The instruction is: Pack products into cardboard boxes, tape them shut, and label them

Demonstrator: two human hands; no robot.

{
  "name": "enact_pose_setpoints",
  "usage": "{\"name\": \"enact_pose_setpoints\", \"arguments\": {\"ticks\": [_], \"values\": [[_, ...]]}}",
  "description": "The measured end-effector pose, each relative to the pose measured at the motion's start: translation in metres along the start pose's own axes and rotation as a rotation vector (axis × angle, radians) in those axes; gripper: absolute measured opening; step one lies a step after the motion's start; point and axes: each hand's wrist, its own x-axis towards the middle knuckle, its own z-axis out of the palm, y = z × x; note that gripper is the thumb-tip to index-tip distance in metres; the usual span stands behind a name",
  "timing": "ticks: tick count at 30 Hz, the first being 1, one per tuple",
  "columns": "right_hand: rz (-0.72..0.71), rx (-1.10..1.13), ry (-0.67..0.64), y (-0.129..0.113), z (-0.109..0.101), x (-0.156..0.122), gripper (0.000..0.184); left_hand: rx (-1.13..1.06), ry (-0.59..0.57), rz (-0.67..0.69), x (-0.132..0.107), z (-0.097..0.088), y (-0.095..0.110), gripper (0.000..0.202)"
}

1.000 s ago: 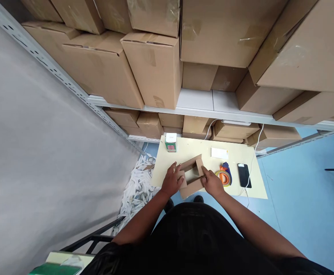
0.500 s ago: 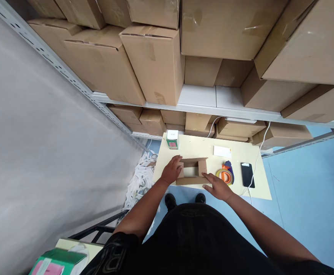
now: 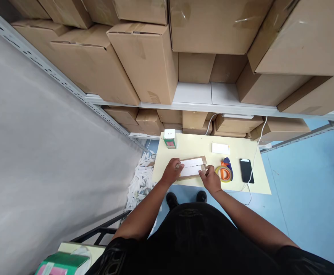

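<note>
A small cardboard box (image 3: 191,168) lies near the front edge of the pale yellow table, between my two hands. Its top face is white with a seam running lengthwise, brown borders show along the long sides, and shiny clear tape sits at both ends. My left hand (image 3: 172,170) is closed on the left end, thumb over the top. At the right end my right hand (image 3: 210,178) grips the box, with thumb and fingers at the corner. Just right of it lie a yellow tape roll (image 3: 223,173) and an orange and blue tape dispenser (image 3: 227,165).
On the table (image 3: 189,142) stand a green and white carton (image 3: 170,139) and a flat white box (image 3: 220,148). A black phone (image 3: 246,170) lies right, with a white cable (image 3: 256,152) across it. Shelves of brown cartons (image 3: 144,65) rise behind; paper scraps (image 3: 139,177) cover the floor left.
The box showed an open hollow with brown flaps raised; now a seamed white face is up. My right hand has shifted slightly and closed on the right end.
</note>
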Motion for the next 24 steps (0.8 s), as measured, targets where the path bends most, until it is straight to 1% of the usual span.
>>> {"name": "enact_pose_setpoints", "arguments": {"ticks": [2, 4, 6, 7, 8, 10, 11, 12, 14, 16, 18, 21, 22, 24], "values": [[0.050, 0.071, -0.014, -0.001, 0.001, 0.000, 0.037, 0.075, 0.056, -0.004, 0.000, 0.011, 0.001, 0.016], [0.025, 0.113, -0.076, 0.007, -0.007, 0.000, 0.031, 0.125, 0.063, 0.030, 0.003, 0.015, 0.000, 0.017], [-0.058, 0.051, -0.114, 0.026, -0.024, 0.003, 0.021, 0.154, 0.041, 0.092, 0.007, 0.015, -0.002, 0.019], [-0.086, -0.025, -0.097, 0.040, -0.034, 0.005, 0.017, 0.166, 0.024, 0.124, 0.009, 0.013, -0.003, 0.020], [-0.055, -0.122, -0.032, 0.054, -0.044, 0.009, 0.015, 0.178, 0.006, 0.152, 0.011, 0.011, -0.004, 0.021], [0.082, -0.278, 0.080, 0.084, -0.062, 0.019, 0.023, 0.210, -0.034, 0.183, 0.015, 0.007, -0.006, 0.024], [0.150, -0.309, 0.094, 0.098, -0.067, 0.026, 0.028, 0.232, -0.051, 0.190, 0.017, 0.006, -0.006, 0.025], [0.222, -0.319, 0.078, 0.109, -0.071, 0.034, 0.032, 0.261, -0.065, 0.199, 0.018, 0.005, -0.006, 0.025], [0.338, -0.298, 0.006, 0.125, -0.072, 0.050, 0.036, 0.348, -0.084, 0.235, 0.018, 0.004, -0.003, 0.025], [0.424, -0.280, -0.053, 0.133, -0.068, 0.065, 0.035, 0.461, -0.101, 0.267, 0.016, 0.003, 0.003, 0.024], [0.463, -0.276, -0.064, 0.134, -0.062, 0.075, 0.032, 0.547, -0.163, 0.267, 0.012, 0.005, 0.009, 0.026], [0.463, -0.264, -0.046, 0.128, -0.060, 0.078, 0.030, 0.581, -0.268, 0.179, 0.009, 0.009, 0.019, 0.029], [0.448, -0.255, -0.036, 0.125, -0.061, 0.075, 0.031, 0.581, -0.270, 0.134, 0.009, 0.010, 0.021, 0.030], [0.408, -0.231, -0.013, 0.115, -0.068, 0.065, 0.035, 0.561, -0.216, 0.053, 0.008, 0.012, 0.026, 0.029]]}}
